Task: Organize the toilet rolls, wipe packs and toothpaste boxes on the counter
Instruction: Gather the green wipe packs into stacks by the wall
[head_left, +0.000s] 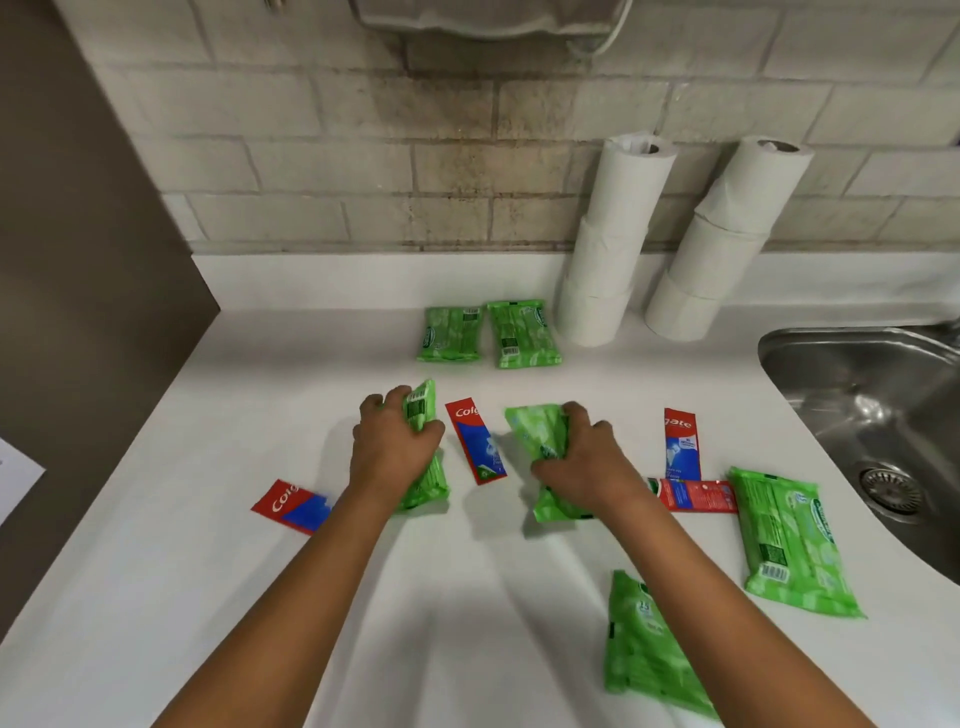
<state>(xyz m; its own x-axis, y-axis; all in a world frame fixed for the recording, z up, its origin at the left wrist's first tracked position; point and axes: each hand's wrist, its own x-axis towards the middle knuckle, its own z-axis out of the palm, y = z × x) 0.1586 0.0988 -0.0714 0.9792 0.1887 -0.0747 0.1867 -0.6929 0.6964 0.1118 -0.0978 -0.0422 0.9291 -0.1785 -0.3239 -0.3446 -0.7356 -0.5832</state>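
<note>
Nearest the head camera, a green wipe pack (644, 649) lies flat on the white counter (208, 571), partly hidden under the person's right forearm, and another wipe pack (789, 540) lies just beside the sink (872, 405); both look like strays not yet gathered. Farther out, the left hand (395, 447) has its fingers curled round a green pack (423, 452), turned up on its edge, and the right hand (576, 457) grips a second pack (540, 452) the same way, thumb on the near face. Holding one in each hand probably lets the person carry both at once to the two packs (488, 332) already set side by side near the wall, which reads as the start of a neat row. The packs are soft, crinkled film with barcode labels, so they dent under the fingers. Four red-and-blue toothpaste boxes remain scattered: one between the hands (475, 441), one by the left forearm (291, 506), and two at right (680, 441), one of them lying crosswise (696, 496). Toilet rolls stand in two three-high stacks (608, 244) (717, 244) against the tiled wall, leaning slightly, seemingly sorted already.
</note>
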